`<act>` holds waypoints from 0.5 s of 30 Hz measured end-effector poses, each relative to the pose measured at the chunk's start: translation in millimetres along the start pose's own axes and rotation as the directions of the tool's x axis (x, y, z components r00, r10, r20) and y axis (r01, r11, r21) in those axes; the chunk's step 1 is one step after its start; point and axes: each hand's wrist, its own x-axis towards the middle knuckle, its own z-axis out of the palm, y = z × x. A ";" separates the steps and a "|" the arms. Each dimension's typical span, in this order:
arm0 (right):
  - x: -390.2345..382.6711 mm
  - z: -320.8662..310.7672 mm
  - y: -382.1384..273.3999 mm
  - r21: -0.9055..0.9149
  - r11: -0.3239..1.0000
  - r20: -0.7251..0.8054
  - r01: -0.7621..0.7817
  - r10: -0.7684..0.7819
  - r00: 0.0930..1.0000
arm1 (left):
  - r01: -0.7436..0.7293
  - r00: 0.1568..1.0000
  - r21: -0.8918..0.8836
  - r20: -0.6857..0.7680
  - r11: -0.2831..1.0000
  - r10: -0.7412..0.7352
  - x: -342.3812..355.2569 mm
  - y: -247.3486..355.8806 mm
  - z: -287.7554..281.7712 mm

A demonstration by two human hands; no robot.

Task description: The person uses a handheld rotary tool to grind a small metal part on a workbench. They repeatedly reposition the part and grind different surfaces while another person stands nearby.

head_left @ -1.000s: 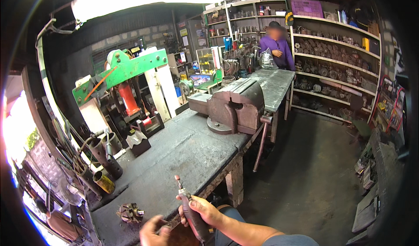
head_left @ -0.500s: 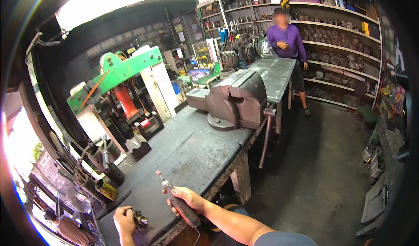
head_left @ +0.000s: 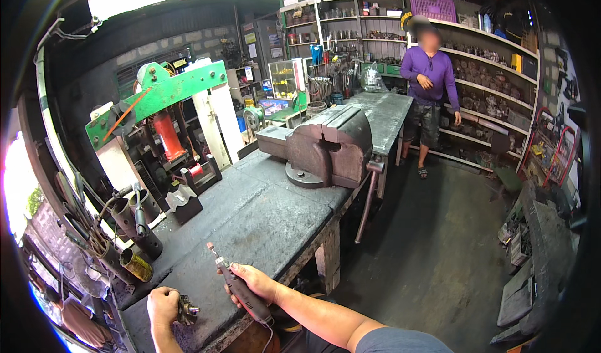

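My right hand (head_left: pixel 256 284) grips a dark corded rotary tool (head_left: pixel 241 295), its small pinkish grinding bit (head_left: pixel 210 246) pointing up over the bench. At the lower left, my left hand (head_left: pixel 161 304) is closed on a dark finned metal part (head_left: pixel 188 310) with a shiny stub, low at the front of the worn steel workbench (head_left: pixel 269 215). Beyond both hands a large bench vise (head_left: pixel 328 153) is mounted on the bench, its long handle hanging over the edge.
A green press (head_left: pixel 156 102) stands left, beside tool holders (head_left: pixel 138 221) and a yellow can (head_left: pixel 135 265). A person in purple (head_left: pixel 426 84) stands by the shelves (head_left: pixel 488 77) beyond a second table (head_left: pixel 391 106). Another person (head_left: pixel 75 315) is partly visible lower left.
My left hand has moved leftward and taken hold of the metal part. The rotary tool has shifted left. The person in purple has moved out from behind the table toward the aisle.
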 end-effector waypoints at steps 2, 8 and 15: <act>0.7 0.5 -1.2 0.019 1.000 -0.011 -0.012 0.012 1.000 | 0.007 0.998 0.008 -0.060 1.000 -0.007 -4.4 1.8 2.3; 2.7 2.5 0.6 -0.086 0.995 -0.011 -0.042 0.041 0.999 | 0.044 0.998 0.031 -0.056 0.999 -0.042 -13.7 2.2 0.1; 3.5 3.5 -6.0 -0.152 0.985 -0.035 -0.084 0.080 0.996 | 0.045 0.994 -0.003 -0.104 0.999 -0.045 -15.2 4.3 3.8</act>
